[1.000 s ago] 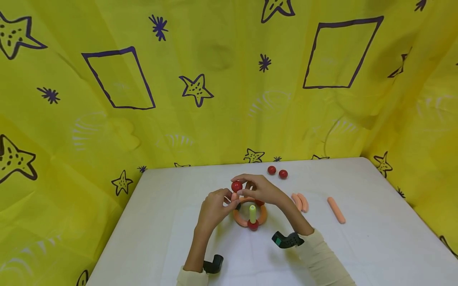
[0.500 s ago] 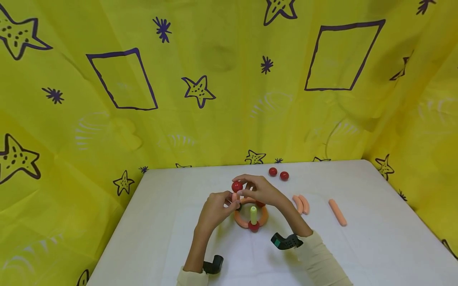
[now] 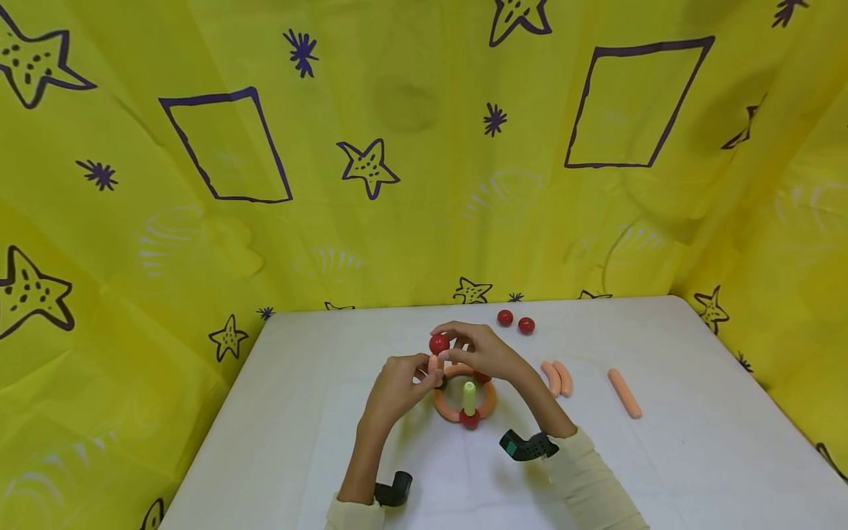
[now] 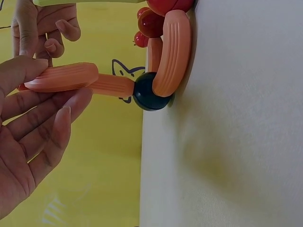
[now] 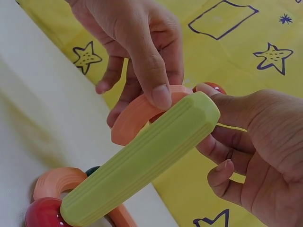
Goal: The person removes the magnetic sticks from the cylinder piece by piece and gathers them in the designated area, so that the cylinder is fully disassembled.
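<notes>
My left hand (image 3: 397, 386) pinches a curved orange stick (image 4: 61, 78) between thumb and fingers. A red ball (image 3: 439, 344) sits at that stick's upper end, gripped by the thumb and fingers of my right hand (image 3: 486, 355). Beneath the hands, a ring of curved orange sticks (image 3: 447, 412) joined by balls lies on the table. One of its joints is a dark ball (image 4: 150, 97), from which a straight orange stick (image 4: 113, 85) rises toward my left fingers. A light green stick (image 5: 142, 161) stands on the ring's near red ball (image 3: 470, 421).
On the white table (image 3: 298, 412), a loose red ball (image 3: 506, 318) and a second red ball (image 3: 526, 325) lie at the back. Right of the ring are two curved orange sticks (image 3: 563, 378) and a straight orange stick (image 3: 625, 393). A yellow patterned curtain (image 3: 424, 221) hangs behind.
The head view has shifted slightly. Both hands keep nearly the same hold on the curved orange stick and the red ball.
</notes>
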{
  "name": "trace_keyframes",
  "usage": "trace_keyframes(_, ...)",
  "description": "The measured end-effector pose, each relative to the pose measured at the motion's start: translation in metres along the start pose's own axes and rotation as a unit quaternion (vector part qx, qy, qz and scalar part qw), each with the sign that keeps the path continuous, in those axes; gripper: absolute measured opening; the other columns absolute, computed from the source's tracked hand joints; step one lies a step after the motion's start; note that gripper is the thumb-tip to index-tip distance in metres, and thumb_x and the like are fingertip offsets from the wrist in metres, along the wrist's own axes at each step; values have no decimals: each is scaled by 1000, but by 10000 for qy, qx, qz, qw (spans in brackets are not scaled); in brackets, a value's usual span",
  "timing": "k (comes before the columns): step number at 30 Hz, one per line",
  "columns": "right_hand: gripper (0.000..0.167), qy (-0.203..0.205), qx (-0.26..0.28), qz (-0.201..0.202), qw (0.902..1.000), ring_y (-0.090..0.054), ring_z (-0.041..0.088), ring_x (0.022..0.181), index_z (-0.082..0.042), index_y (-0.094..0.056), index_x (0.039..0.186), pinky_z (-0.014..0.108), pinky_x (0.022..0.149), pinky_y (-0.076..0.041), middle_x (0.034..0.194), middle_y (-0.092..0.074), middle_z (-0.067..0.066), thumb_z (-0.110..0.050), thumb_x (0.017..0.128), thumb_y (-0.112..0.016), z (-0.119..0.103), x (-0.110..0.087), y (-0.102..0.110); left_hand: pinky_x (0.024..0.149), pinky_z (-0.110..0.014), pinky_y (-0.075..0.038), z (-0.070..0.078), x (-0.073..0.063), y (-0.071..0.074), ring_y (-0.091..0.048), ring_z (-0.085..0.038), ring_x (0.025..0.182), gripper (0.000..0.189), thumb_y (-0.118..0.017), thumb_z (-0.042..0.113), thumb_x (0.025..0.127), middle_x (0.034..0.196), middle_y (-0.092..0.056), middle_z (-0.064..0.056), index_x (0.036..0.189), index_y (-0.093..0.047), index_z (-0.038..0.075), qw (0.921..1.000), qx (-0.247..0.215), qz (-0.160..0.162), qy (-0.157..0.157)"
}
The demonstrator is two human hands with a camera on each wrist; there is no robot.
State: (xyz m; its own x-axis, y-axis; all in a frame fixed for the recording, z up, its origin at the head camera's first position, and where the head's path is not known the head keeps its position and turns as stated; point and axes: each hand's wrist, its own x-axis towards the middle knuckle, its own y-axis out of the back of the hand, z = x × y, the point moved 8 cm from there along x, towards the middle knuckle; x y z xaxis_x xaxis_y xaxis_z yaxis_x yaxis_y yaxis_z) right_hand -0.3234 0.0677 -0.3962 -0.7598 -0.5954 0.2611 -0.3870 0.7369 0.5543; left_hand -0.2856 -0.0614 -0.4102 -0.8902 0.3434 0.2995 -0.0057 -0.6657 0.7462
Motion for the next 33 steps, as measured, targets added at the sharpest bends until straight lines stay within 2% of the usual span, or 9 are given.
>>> trace_keyframes(4,34,78,-11,-5,10000,-60,17,81,-9,-61,127,26,70,-53,110,-70,9,-14,93,-66,0,1,0,67,-25,-56,0,0,4,-70,-13,78,20,-60,27,96,84,-74,1,90,-72,12,9999,65,-37,-87)
trace_keyframes(8,33,86,-10,3,10000,-60,17,81,-11,-62,126,27,70,-53,109,-70,6,-13,93,-66,-1,3,1,66,-21,-54,0,0,8,-69,-11,77,23,-58,29,98,85,-74,4,92,-73,13,9998,65,-77,-148)
trace_keyframes(19,36,34,-23,-84,10000,-59,18,82,-10,-61,127,32,72,-54,110,-69,6,-15,92,-67,1,0,-2,65,-19,-52,-2,-2,8,-68,-9,78,26,-56,31,99,85,-73,7,95,-74,13,9994,54,-224,-247)
trace_keyframes(23,38,95,-12,-136,9999,-61,18,86,-9,-60,129,33,75,-54,113,-69,7,-18,92,-68,1,2,-4,65,-19,-51,-4,-3,12,-67,-8,78,22,-59,30,98,84,-73,7,94,-74,15,9991,213,-299,-221)
trace_keyframes(28,37,88,-92,-53,9999,-61,16,85,-9,-60,129,29,73,-53,113,-70,7,-18,93,-67,2,3,-2,67,-21,-53,-6,-7,14,-68,-11,79,13,-65,23,93,88,-73,3,95,-74,14,9974,397,-556,-232)
trace_keyframes(33,39,-61,71,-47,9999,-61,18,87,-8,-59,130,28,74,-54,114,-69,7,-17,93,-67,4,2,-1,65,-20,-51,-13,-9,16,-66,-10,77,14,-65,22,92,87,-73,3,96,-74,12,9972,368,-635,-108)
